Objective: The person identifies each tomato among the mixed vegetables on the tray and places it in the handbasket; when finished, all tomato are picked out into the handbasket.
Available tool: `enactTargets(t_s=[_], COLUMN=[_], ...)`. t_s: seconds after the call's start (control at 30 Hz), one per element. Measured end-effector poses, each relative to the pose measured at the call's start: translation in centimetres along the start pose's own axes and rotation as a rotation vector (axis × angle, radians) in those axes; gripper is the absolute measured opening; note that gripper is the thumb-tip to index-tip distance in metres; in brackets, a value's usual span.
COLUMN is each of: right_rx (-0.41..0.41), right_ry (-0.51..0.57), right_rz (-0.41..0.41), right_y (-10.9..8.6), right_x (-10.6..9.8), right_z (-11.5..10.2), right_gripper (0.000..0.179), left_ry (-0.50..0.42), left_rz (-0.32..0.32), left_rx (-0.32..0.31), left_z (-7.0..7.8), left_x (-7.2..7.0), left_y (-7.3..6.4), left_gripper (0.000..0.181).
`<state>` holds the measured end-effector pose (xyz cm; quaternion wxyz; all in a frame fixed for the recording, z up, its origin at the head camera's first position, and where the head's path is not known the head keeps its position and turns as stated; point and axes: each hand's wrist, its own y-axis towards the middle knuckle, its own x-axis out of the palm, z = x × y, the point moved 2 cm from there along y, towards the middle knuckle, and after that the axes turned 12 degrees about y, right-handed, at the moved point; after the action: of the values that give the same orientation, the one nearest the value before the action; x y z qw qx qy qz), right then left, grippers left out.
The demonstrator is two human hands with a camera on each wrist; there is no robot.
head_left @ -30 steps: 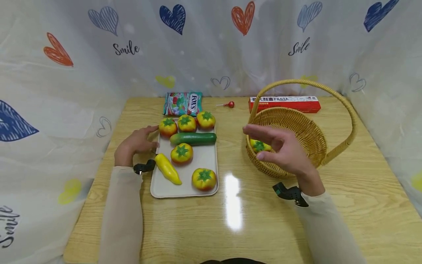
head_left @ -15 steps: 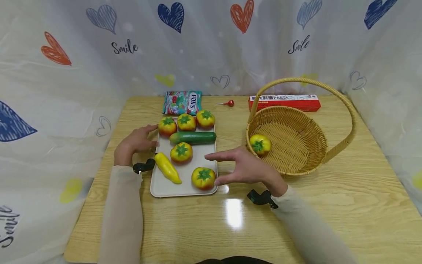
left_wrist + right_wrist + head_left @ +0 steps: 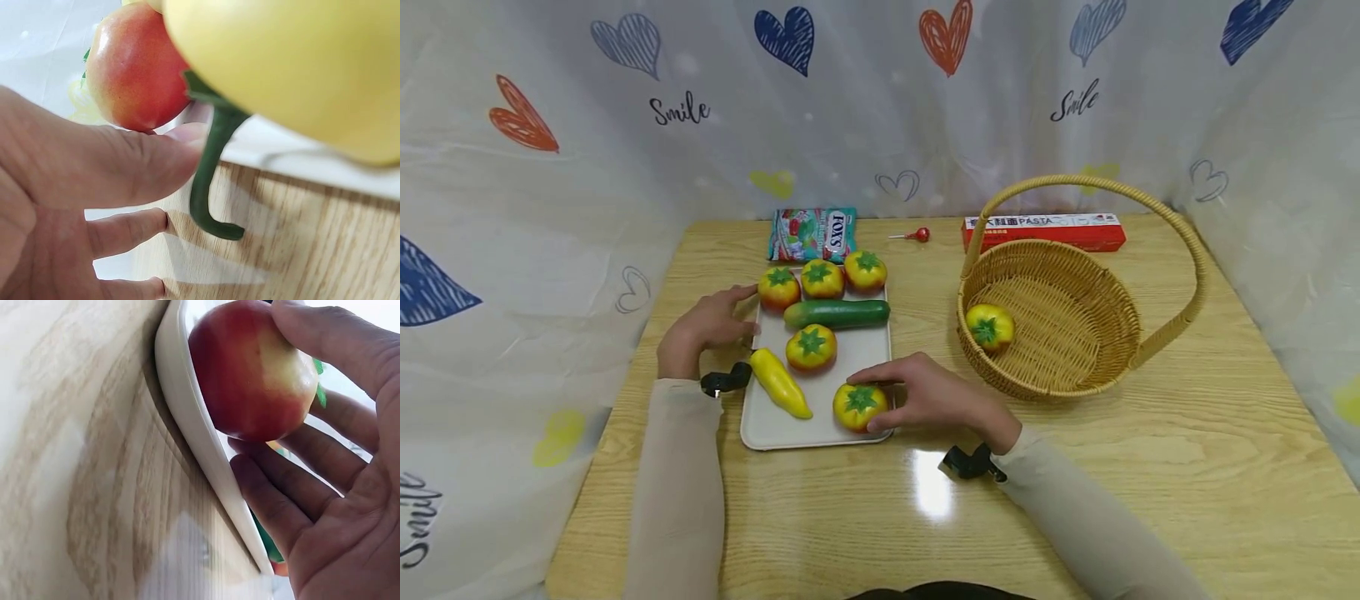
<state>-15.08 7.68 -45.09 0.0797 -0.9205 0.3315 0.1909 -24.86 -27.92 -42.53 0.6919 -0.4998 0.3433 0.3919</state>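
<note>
"Head view: my right hand (image 3: 925,392) is spanning the nearest tomato (image 3: 857,410) on the tray (image 3: 812,436); gripping, I can't tell."

"Left hand (image 3: 709,323) is resting unclenched by its rim. I'm guessing light, slick; sides suit pinching."

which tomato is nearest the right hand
The tomato in the near right corner of the tray: the right hand is around it. The four other tomatoes there lie farther back; one sits in the basket.
</note>
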Motion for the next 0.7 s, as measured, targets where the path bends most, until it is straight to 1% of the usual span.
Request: enactTargets(t_s=[0.17,0.3,0.37,0.47,0.57,0.7], right_rx=[-0.049,-0.105,-0.124,-0.136,-0.119,-0.055], right_ry=[0.022,0.032,0.012,-0.028,-0.054,-0.041], right_rz=[0.005,0.029,0.054,0.108,0.176,0.257], right_y=[-0.1,-0.9,-1.6,-3.1,-5.1,-8.4], right_x=[0.0,-0.8,-1.5,-2.7,-4.3,-6.7], right_z=[-0.5,-1.8,-2.6,-3.5,-4.0,-4.1], right_gripper=[0.059,0.059,0.059,0.061,0.062,0.062], left_ry=[0.0,-0.009,-0.011,-0.011,-0.009,-0.007], left_rz=[0.003,-0.002,-0.004,-0.004,-0.002,0.001], left_rx=[0.0,-0.006,-0.007,-0.006,-0.003,-0.002], left_z=[-0.1,-0.2,-0.2,-0.2,-0.2,-0.3], left_x=[0.0,0.2,0.2,0.2,0.2,0.2], left_y=[0.2,0.2,0.2,0.2,0.2,0.2], left_gripper=[0.081,0.081,0.082,0.082,0.081,0.081])
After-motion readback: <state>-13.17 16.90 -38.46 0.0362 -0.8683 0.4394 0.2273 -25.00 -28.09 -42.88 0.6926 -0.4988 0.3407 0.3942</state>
